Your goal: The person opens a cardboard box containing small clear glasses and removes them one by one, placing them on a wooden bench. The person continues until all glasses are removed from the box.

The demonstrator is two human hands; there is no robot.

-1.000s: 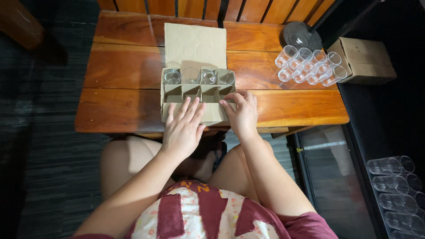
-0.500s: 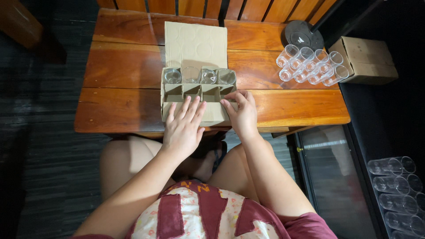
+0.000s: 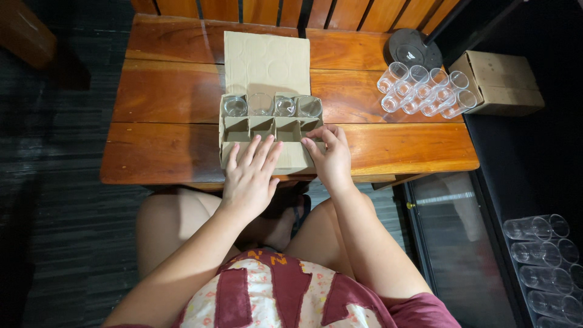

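So we had the cardboard box point(image 3: 270, 136) sitting open at the near edge of the wooden table point(image 3: 164, 103), lid flap laid back flat. Our left hand point(image 3: 250, 176) lay flat on the front of it, fingers spread wide, gripping nothing. Our right hand point(image 3: 328, 155) sat at the box's right end, fingers curled loosely over the divider, not closed on anything. Four clear glasses point(image 3: 271, 105) filled the back row. More loose glasses point(image 3: 425, 91) lay off to the right, beside a small closed carton point(image 3: 504, 82).
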